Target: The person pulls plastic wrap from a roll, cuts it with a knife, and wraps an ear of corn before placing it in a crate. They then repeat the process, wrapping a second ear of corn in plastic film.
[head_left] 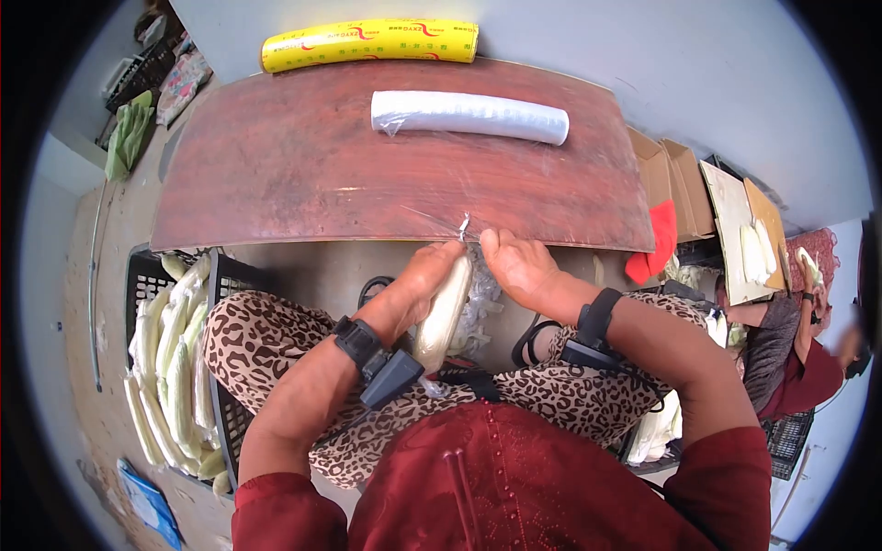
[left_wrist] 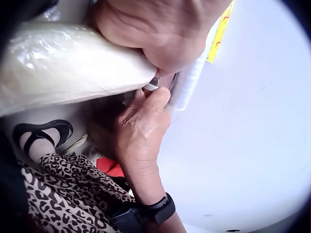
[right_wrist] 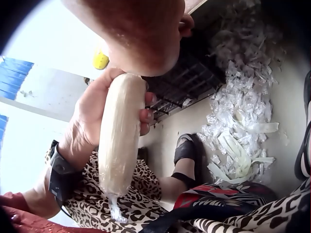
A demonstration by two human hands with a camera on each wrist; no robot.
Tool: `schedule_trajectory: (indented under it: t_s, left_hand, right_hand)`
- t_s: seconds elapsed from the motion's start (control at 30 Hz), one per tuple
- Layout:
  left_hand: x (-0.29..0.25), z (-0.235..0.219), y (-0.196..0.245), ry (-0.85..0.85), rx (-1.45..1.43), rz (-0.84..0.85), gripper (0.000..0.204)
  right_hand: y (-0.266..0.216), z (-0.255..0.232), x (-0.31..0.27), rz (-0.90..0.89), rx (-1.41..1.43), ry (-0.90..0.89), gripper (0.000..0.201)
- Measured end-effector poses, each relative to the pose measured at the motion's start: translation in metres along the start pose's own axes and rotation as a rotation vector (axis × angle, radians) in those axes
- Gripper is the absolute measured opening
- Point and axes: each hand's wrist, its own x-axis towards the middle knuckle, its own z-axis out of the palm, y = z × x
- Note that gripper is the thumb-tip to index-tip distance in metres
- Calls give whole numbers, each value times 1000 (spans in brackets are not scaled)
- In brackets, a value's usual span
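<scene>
My left hand (head_left: 424,280) grips a long, pale vegetable (head_left: 445,312) tightly wrapped in clear plastic film. Its fingers curl round the wrapped body in the right wrist view. A twisted film tail (right_wrist: 116,211) hangs from the end near my lap, and another white twist (head_left: 465,223) sticks up at the far end, by the table edge. Beside that far end, my right hand (head_left: 522,266) has its fingers curled in, with thumb and fingertips pinching the film in the left wrist view. A roll of clear film (head_left: 469,117) lies on the brown table (head_left: 276,174).
A yellow printed roll (head_left: 367,44) lies along the table's back edge. At left stands a black crate (head_left: 223,367) of pale vegetables (head_left: 175,367). Film scraps and peelings (right_wrist: 238,121) litter the floor between my feet. Another person (head_left: 799,367) sits at right, near cardboard boxes (head_left: 684,188).
</scene>
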Motion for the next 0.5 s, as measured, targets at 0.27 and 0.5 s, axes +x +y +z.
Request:
schedule_trajectory:
  t_s: [0.27, 0.5]
  left_hand:
    - [-5, 2, -1, 2, 99, -18, 33]
    - [12, -9, -11, 37, 80, 53, 30]
  right_hand:
    - [-2, 2, -1, 23, -36, 18, 21]
    - [-4, 0, 2, 27, -28, 26, 20]
